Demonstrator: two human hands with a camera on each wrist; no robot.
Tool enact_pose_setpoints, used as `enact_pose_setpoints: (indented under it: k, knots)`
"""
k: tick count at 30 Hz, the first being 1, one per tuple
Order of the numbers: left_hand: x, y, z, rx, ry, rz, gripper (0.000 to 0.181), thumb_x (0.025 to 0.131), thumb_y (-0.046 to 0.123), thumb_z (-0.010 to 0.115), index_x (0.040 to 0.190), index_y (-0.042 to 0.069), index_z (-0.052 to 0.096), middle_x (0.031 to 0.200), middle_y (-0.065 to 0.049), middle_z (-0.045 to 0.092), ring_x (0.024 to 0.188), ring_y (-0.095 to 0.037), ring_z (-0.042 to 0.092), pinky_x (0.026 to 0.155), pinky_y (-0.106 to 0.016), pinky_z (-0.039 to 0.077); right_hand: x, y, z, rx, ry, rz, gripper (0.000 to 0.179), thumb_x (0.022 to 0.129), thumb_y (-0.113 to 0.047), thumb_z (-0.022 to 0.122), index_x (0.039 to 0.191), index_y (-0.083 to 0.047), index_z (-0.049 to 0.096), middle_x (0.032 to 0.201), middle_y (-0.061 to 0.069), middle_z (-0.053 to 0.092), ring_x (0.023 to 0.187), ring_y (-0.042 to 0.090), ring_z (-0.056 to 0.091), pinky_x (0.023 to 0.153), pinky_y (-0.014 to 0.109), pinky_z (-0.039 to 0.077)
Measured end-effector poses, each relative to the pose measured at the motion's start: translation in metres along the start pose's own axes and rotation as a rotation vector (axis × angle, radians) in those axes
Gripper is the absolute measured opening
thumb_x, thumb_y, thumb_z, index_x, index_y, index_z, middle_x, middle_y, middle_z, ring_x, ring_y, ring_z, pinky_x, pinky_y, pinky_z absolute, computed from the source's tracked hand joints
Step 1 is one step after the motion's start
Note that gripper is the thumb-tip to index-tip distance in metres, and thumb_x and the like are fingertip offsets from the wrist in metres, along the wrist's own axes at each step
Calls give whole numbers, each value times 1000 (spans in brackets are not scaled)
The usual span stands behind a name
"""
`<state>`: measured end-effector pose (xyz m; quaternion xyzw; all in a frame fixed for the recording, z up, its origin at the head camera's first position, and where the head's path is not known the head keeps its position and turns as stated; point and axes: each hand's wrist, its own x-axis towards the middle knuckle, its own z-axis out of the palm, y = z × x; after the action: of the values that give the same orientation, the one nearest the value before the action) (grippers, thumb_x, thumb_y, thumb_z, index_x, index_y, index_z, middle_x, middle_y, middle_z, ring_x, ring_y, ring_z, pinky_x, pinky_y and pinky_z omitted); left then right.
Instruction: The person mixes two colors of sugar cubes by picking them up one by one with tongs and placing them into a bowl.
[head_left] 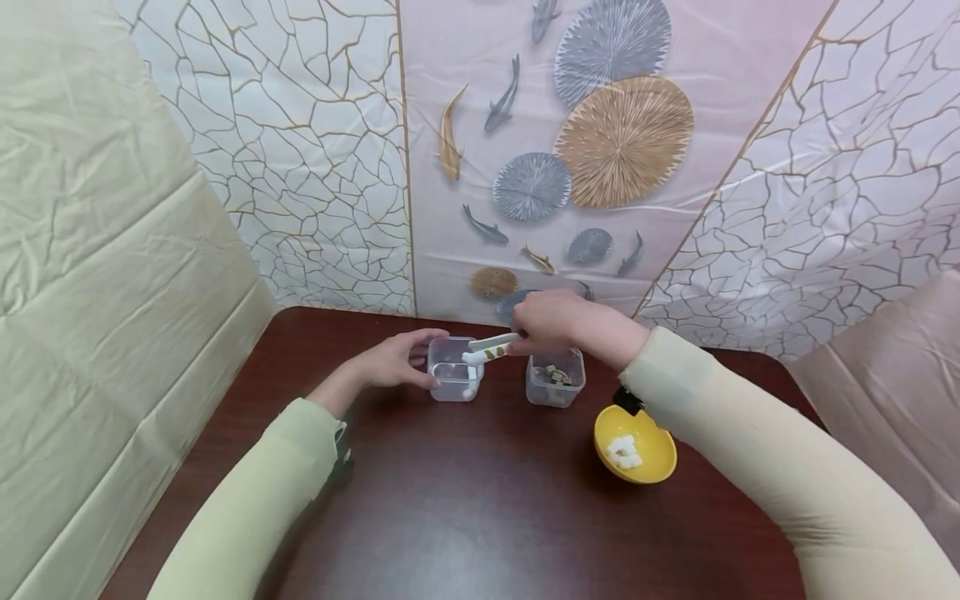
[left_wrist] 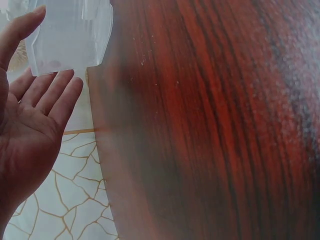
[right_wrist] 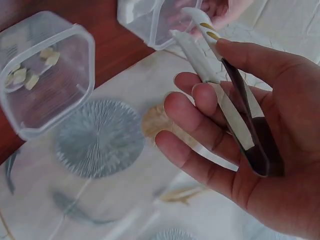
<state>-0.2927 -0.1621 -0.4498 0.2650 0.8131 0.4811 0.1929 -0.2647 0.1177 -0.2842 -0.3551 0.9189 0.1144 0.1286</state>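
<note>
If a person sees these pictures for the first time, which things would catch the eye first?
Most likely the bright yellow bowl with white pieces in it, on the right side of the dark table. Next, probably, the large gold disc printed on the backdrop behind the table. Then the white-tipped tongs in the right hand, their tips at the clear plastic container that the left hand holds.

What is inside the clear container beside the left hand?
White pieces lie along the right side of the clear container; the tongs hide whatever is behind their tips.
</note>
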Motion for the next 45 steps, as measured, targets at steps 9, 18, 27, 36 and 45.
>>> enact_pose_setpoints:
  k: [9, 18, 27, 36, 45]
  knots:
    - [-1, 2, 2, -8, -4, -12, 86, 88, 4, 86, 161, 5, 41, 162, -17, 46, 150, -36, 46, 122, -47, 42, 29, -24, 4, -121, -24, 52, 33, 102, -39, 69, 80, -14, 68, 83, 5, 70, 80, 27, 70, 76, 50, 63]
    - [-1, -4, 3, -8, -9, 17, 86, 88, 5, 87, 161, 4, 41, 160, -18, 48, 150, -38, 47, 121, -48, 43, 53, -49, 15, -263, -54, 119, 21, 103, -32, 66, 96, -15, 77, 101, 4, 76, 90, 22, 74, 82, 44, 65]
    - [0, -5, 5, -17, -5, 18, 86, 87, 4, 87, 161, 5, 42, 158, -17, 51, 150, -38, 47, 122, -49, 43, 64, -63, 23, -364, -98, 152, 25, 107, -29, 60, 121, -18, 78, 109, 2, 75, 88, 16, 70, 79, 37, 64]
    - [0, -3, 4, -17, -12, 31, 88, 88, 3, 86, 162, 1, 39, 160, -19, 49, 150, -39, 46, 121, -51, 42, 68, -65, 20, -277, -145, 164, 27, 106, -31, 61, 122, -16, 77, 116, 2, 75, 88, 16, 68, 83, 36, 63]
    - [0, -3, 2, -14, -3, 37, 87, 88, 4, 86, 161, 0, 39, 161, -20, 47, 151, -39, 46, 122, -50, 42, 70, -54, 13, -132, -203, 123, 33, 106, -43, 62, 115, -14, 75, 112, 2, 73, 87, 16, 64, 86, 40, 60]
